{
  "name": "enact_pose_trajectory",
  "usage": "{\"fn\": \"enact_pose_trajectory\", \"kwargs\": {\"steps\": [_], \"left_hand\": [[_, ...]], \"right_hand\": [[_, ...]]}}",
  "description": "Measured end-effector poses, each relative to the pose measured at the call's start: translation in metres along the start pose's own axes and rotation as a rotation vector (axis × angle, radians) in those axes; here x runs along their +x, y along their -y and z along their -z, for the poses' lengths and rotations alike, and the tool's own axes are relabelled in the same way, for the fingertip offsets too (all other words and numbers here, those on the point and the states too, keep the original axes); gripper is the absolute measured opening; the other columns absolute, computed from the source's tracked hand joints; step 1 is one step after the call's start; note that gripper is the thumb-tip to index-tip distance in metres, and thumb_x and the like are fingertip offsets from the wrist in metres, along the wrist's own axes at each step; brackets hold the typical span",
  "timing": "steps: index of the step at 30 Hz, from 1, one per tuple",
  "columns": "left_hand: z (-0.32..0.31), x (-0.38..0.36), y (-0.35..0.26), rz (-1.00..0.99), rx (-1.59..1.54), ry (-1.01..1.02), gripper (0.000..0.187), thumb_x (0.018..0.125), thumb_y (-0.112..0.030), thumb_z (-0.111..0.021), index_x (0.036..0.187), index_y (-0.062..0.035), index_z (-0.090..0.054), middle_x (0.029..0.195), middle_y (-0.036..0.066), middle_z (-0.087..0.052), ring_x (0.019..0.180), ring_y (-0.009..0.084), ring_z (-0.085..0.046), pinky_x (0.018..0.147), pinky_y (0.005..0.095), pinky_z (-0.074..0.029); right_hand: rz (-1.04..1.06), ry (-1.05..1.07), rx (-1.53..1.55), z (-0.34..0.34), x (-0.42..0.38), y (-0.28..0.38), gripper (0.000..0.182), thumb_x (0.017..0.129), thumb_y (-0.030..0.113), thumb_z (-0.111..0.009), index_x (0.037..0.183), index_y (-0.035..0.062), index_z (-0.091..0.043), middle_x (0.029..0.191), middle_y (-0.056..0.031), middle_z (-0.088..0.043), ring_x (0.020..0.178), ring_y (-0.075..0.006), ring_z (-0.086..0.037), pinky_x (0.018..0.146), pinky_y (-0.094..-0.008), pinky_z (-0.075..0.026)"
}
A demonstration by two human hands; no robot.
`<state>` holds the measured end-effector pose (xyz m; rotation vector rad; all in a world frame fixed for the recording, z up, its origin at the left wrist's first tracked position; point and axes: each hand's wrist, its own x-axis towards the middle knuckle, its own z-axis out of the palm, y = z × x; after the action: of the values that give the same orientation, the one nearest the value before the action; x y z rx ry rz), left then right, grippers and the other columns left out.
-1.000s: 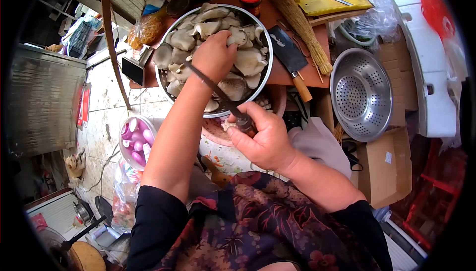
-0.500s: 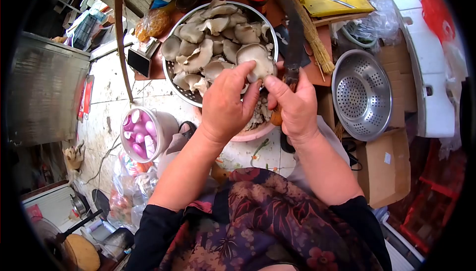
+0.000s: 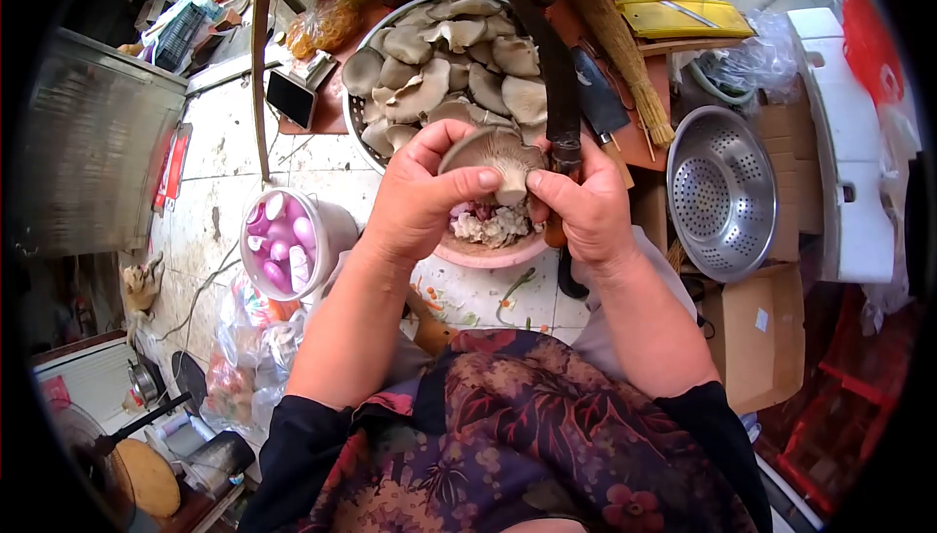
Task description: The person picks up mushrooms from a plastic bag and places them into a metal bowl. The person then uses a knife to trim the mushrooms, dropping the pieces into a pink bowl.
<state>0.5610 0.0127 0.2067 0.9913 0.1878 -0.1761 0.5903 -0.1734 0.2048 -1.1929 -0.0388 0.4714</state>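
Observation:
My left hand (image 3: 420,186) grips the cap of a grey oyster mushroom (image 3: 498,157), its gills and pale stem turned toward me. My right hand (image 3: 590,201) has its thumb at the stem and also holds a dark-bladed knife (image 3: 556,74), blade pointing up and away. Beyond my hands, a perforated metal colander (image 3: 353,111) is heaped with grey mushrooms (image 3: 420,89). Under the held mushroom stands a pink basin (image 3: 493,256) with whitish mushroom pieces (image 3: 488,225) in it.
At the left is a white bucket (image 3: 337,230) of purple-and-white pieces. An empty metal colander (image 3: 722,191) sits at the right above a cardboard box (image 3: 761,338). A second knife (image 3: 597,94), a straw brush (image 3: 625,55) and a yellow slicer (image 3: 683,18) lie at the back right.
The mushroom has turned from its smooth cap to its gills and stem. My left hand has shifted left around the cap's edge. The whole view has shifted slightly.

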Motion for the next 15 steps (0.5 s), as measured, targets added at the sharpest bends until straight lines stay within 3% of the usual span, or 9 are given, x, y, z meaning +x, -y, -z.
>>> {"fn": "enact_pose_trajectory", "kwargs": {"steps": [1,3,4,5,7,9,11,13,15], "left_hand": [[-0.001,-0.003,0.001,-0.001,-0.001,-0.001,0.032,0.078,0.001,-0.072,0.106,-0.001,-0.057,0.095,0.005,-0.064,0.081,0.0132,-0.062,0.079,0.0266,-0.051],[-0.006,-0.008,0.002,-0.419,0.366,-0.067,0.027,0.077,0.002,-0.072,0.1,-0.0012,-0.058,0.095,0.006,-0.064,0.087,0.0136,-0.061,0.081,0.0269,-0.05],[0.002,0.001,0.01,-0.841,0.544,-0.095,0.031,0.073,0.005,-0.074,0.098,-0.0015,-0.058,0.095,0.007,-0.064,0.094,0.0184,-0.06,0.085,0.0292,-0.049],[0.008,0.002,0.006,-1.109,0.766,-0.155,0.037,0.067,0.004,-0.078,0.098,-0.0043,-0.059,0.098,0.008,-0.064,0.099,0.0247,-0.059,0.089,0.0344,-0.048],[-0.008,-0.011,-0.009,-1.401,1.085,-0.253,0.039,0.065,0.0,-0.081,0.097,-0.007,-0.06,0.101,0.007,-0.065,0.1,0.0279,-0.059,0.091,0.0397,-0.047],[-0.009,-0.009,0.017,-1.379,1.169,-0.011,0.028,0.069,-0.009,-0.077,0.093,-0.0124,-0.064,0.109,0.007,-0.066,0.106,0.0287,-0.059,0.095,0.0415,-0.046],[-0.015,-0.014,0.03,-1.277,1.285,0.31,0.023,0.07,-0.011,-0.073,0.092,-0.0136,-0.066,0.111,0.007,-0.066,0.107,0.0285,-0.059,0.094,0.043,-0.047],[-0.012,-0.005,0.027,-1.341,1.168,0.094,0.024,0.071,-0.011,-0.072,0.094,-0.011,-0.065,0.111,0.006,-0.066,0.105,0.0283,-0.061,0.091,0.0439,-0.048],[-0.01,-0.001,0.017,-1.399,1.059,-0.209,0.023,0.072,-0.011,-0.07,0.094,-0.0104,-0.065,0.109,0.005,-0.066,0.105,0.0288,-0.06,0.091,0.0443,-0.048]], "right_hand": [[-0.001,0.001,-0.001,0.0,0.001,-0.001,0.028,0.082,0.007,-0.067,0.107,-0.0004,-0.055,0.081,-0.0037,-0.061,0.057,-0.0065,-0.053,0.053,-0.0208,-0.045],[0.038,-0.031,-0.016,0.0,0.004,-0.002,0.028,0.083,0.008,-0.065,0.108,-0.0009,-0.055,0.083,-0.0047,-0.062,0.058,-0.0073,-0.054,0.052,-0.0221,-0.046],[0.04,-0.032,-0.017,0.001,0.004,-0.001,0.028,0.083,0.008,-0.065,0.108,-0.0009,-0.055,0.083,-0.0047,-0.062,0.058,-0.0073,-0.054,0.052,-0.0221,-0.046],[0.0,-0.067,0.067,0.002,0.003,0.0,0.027,0.083,0.008,-0.065,0.107,-0.0003,-0.056,0.086,-0.0053,-0.063,0.058,-0.0078,-0.054,0.052,-0.0224,-0.046],[-0.034,-0.106,0.153,0.002,0.003,-0.002,0.026,0.084,0.009,-0.064,0.107,0.0003,-0.056,0.089,-0.0059,-0.063,0.058,-0.0084,-0.054,0.051,-0.0228,-0.046],[-0.133,-0.168,0.178,-0.001,0.002,-0.015,0.024,0.087,0.011,-0.061,0.108,0.0015,-0.056,0.094,-0.0074,-0.064,0.065,-0.0108,-0.058,0.058,-0.0243,-0.05],[-0.218,-0.078,0.499,0.007,-0.003,-0.027,0.02,0.092,0.012,-0.054,0.11,0.0019,-0.055,0.095,-0.0073,-0.064,0.083,-0.0155,-0.063,0.076,-0.0277,-0.052],[-0.19,-0.21,0.322,-0.007,-0.006,-0.017,0.02,0.095,0.014,-0.048,0.109,0.0027,-0.056,0.096,-0.008,-0.064,0.085,-0.0176,-0.063,0.077,-0.0296,-0.053],[-0.201,-0.186,0.252,0.007,-0.001,-0.02,0.02,0.095,0.014,-0.048,0.11,0.0029,-0.056,0.097,-0.0084,-0.064,0.086,-0.0184,-0.063,0.079,-0.03,-0.053]]}}
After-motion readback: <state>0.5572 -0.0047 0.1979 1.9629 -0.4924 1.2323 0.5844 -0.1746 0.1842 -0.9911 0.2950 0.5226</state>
